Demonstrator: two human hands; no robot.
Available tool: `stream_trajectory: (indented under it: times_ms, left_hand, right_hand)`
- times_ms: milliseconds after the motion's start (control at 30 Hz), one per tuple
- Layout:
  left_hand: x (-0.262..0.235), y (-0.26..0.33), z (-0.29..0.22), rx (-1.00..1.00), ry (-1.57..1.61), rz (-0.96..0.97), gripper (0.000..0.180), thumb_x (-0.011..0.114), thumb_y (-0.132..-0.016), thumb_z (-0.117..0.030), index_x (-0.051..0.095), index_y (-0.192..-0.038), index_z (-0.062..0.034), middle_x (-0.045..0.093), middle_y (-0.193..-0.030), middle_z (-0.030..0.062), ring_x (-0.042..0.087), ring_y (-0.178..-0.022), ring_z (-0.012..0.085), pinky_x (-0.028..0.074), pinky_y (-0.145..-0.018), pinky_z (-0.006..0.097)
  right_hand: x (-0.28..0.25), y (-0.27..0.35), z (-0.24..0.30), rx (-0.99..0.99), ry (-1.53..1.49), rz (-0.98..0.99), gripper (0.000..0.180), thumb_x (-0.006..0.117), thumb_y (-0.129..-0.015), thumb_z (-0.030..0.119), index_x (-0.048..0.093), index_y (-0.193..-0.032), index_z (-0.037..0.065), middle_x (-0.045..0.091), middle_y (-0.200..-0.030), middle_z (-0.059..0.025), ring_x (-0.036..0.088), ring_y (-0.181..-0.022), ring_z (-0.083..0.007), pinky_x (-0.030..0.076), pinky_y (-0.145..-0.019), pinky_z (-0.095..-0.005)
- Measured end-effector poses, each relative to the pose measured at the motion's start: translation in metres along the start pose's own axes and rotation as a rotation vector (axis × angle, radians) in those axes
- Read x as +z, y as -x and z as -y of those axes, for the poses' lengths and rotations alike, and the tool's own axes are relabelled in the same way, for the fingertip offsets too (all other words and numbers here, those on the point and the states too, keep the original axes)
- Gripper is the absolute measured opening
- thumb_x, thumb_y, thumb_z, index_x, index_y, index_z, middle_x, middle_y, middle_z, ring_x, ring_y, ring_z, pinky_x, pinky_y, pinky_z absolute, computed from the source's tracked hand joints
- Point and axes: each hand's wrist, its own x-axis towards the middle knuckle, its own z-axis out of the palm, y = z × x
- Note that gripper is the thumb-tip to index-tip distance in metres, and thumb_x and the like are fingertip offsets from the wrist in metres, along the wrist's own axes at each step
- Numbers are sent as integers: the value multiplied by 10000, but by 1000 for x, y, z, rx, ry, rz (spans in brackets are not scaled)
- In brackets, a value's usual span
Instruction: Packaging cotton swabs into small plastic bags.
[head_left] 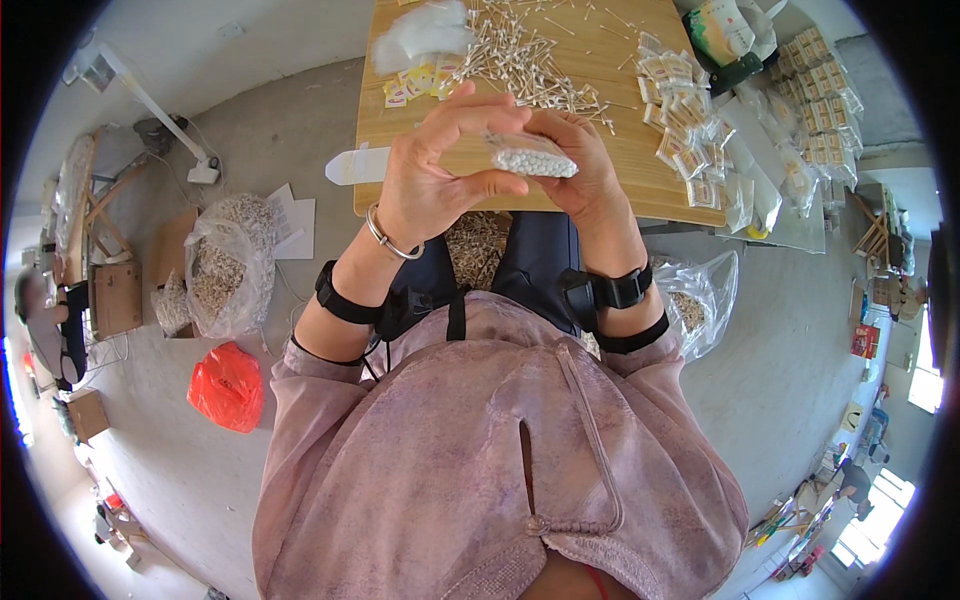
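Note:
Over the near edge of the table, both hands hold a small clear packet of cotton swabs (pixel 535 163). Its white tips face me in a tight bundle. My right hand (pixel 588 165) wraps the packet's right side, its fingers partly hidden behind it. From the left, my left hand (pixel 425 165) curves in, thumb below and fingers above, with the fingertips at the packet's left end. Beyond them, loose cotton swabs (pixel 525 55) lie scattered on the wooden table (pixel 600 195). To their left are a heap of clear bags (pixel 425 35) and several yellow printed cards (pixel 420 80).
Filled swab packets (pixel 685 110) pile up at the table's right, with more packets (pixel 820 100) stacked beyond. A white strip (pixel 357 166) overhangs the left edge. On the floor sit a large clear bag of swabs (pixel 225 270), a red plastic bag (pixel 226 388) and another clear bag (pixel 705 305).

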Motion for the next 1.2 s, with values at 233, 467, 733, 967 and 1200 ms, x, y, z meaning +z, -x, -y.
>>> stream_trajectory:
  times_ms: [233, 467, 733, 967, 1200]
  left_hand:
    - [-9, 2, 11, 139, -124, 73, 264, 787, -634, -55, 627, -837, -108, 699, -944, -4, 584, -1079, 171, 302, -1076, 413]
    - [-3, 4, 5, 49, -47, 32, 282, 791, -638, -93, 634, -872, -111, 674, -1041, 23, 586, -1084, 180, 311, -1069, 424]
    - [-2, 1, 11, 208, -181, 104, 315, 795, -627, -110, 645, -903, -131, 692, -964, 6, 598, -1067, 194, 320, -1058, 442]
    - [5, -2, 1, 78, -88, 70, 279, 787, -641, -101, 651, -882, -137, 696, -922, -22, 599, -1067, 201, 301, -1061, 460]
    - [6, -4, 6, 194, -226, 122, 311, 818, -592, -153, 678, -869, -164, 696, -919, -39, 606, -1054, 165, 294, -1069, 442]
  right_hand:
    - [-7, -3, -2, -10, 10, 41, 132, 571, -836, 83, 637, -802, -26, 596, -633, -52, 514, -423, -84, 318, -293, -191]
    - [-4, -3, 0, -9, 28, 30, 138, 569, -835, 90, 636, -797, -24, 593, -633, -52, 522, -436, -86, 325, -302, -195]
    - [4, 3, 2, -35, -27, 4, 136, 562, -839, 86, 637, -778, -10, 597, -658, -52, 543, -480, -85, 351, -326, -201]
    - [-3, -1, 2, -25, 19, 52, 147, 553, -856, 90, 630, -779, -9, 585, -646, -46, 522, -467, -80, 327, -321, -200]
    - [-2, -2, 0, -16, 7, 56, 167, 551, -876, 108, 621, -810, -29, 598, -676, -67, 565, -509, -97, 391, -353, -206]
